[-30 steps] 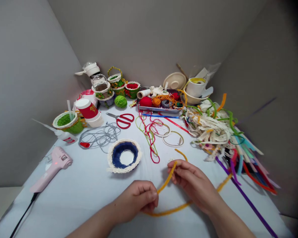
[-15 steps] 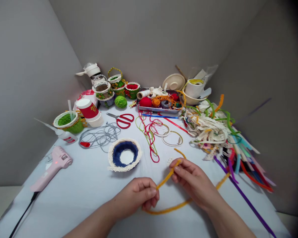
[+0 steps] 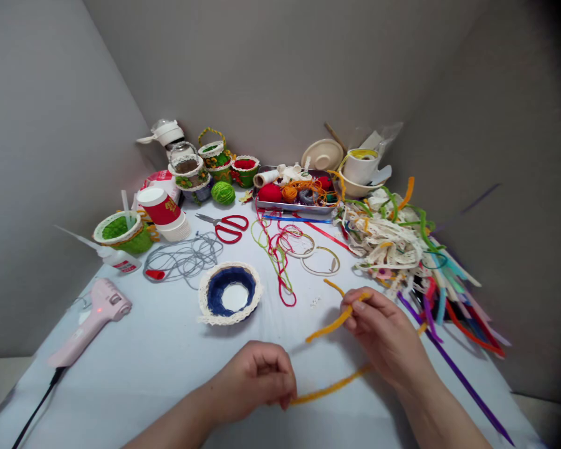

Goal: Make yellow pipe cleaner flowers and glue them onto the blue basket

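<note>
My right hand [image 3: 378, 327] is closed in a pinch on an orange-yellow pipe cleaner [image 3: 333, 327]. One bent end of it points down and left, free in the air; another short end rises behind the fingertips. My left hand [image 3: 264, 380] is closed, with an orange-yellow strand [image 3: 330, 390] leaving its fingertips and passing behind my right hand. Whether both strands are one piece I cannot tell. Left of my right hand sits a dark blue woven basket [image 3: 229, 293] with a white lace rim, touched by neither hand.
A pink glue gun [image 3: 93, 318] lies at left, near a glue bottle [image 3: 119, 259]. Red-handled scissors [image 3: 229, 229] and grey cord [image 3: 184, 257] lie behind the basket. A tray [image 3: 297, 207] holds yarn balls. Lace trims [image 3: 388, 237] and a purple pipe cleaner [image 3: 472, 380] are at right.
My hands have moved apart. The upper strand's end has left my left fingertips and hangs free from my right hand. The view has shifted slightly.
</note>
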Available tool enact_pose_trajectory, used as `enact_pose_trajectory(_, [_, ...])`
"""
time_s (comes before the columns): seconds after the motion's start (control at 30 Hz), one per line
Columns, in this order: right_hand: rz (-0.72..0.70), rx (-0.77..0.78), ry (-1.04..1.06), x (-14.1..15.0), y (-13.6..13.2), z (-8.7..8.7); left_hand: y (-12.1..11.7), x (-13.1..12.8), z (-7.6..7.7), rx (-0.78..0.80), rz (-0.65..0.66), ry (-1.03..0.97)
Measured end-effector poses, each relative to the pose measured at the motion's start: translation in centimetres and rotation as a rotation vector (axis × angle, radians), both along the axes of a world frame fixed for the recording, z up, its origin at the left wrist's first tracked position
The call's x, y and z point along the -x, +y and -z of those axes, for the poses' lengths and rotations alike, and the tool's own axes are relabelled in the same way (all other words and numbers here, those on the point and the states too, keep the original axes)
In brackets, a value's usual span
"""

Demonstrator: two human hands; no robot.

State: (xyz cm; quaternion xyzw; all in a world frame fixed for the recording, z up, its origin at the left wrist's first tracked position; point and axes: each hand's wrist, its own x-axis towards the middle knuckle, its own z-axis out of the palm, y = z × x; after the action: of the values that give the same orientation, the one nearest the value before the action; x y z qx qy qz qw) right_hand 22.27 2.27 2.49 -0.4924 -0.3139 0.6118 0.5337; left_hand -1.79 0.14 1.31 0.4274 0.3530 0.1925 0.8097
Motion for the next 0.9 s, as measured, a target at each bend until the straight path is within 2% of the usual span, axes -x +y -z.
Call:
enact_pose_trajectory(0.2, [-0.481, -0.160, -0.207, 1.5, -1.5, -0.9, 0.0, -0.2, 0.7, -0.001, -0.019, -0.100])
enact_pose_trajectory(0.3, [-0.583, -0.242, -0.299, 2.3, -1.7, -1.3, 0.0, -0.4, 0.5, 0.054, -0.004, -0.045])
enact_pose_trajectory(0.37, [-0.528, -0.223, -0.364, 2.1, -1.4, -1.1, 0.0, -0.5, 0.5, 0.055, 0.001, -0.015])
enact_pose_trajectory(0.43, [-0.318, -0.195, -0.526, 1.2, -0.6, -0.5, 0.2, -0.4, 0.7, 0.036, -0.014, -0.011])
enact_pose_trajectory(0.5, [-0.046, -0.241, -0.832, 0.0, 0.4, 0.5, 0.3, -0.2, 0.9, 0.035, -0.045, -0.024])
enact_pose_trajectory(0.57, [0.063, -0.295, -1.118, -1.2, 1.3, 1.5, 0.4, -0.2, 1.0, 0.058, -0.076, -0.046])
enact_pose_trajectory(0.7, [0.002, -0.325, -1.387, -2.0, 2.1, 3.1, 0.4, -0.4, 1.3, 0.098, -0.120, -0.127])
enact_pose_trajectory(0.8, [-0.031, -0.321, -1.415, -1.8, 2.0, 3.4, 0.4, -0.5, 1.3, 0.134, -0.165, -0.210])
enact_pose_trajectory(0.9, [0.007, -0.280, -1.383, -1.8, 1.9, 3.4, 0.5, -0.5, 1.2, 0.171, -0.204, -0.266])
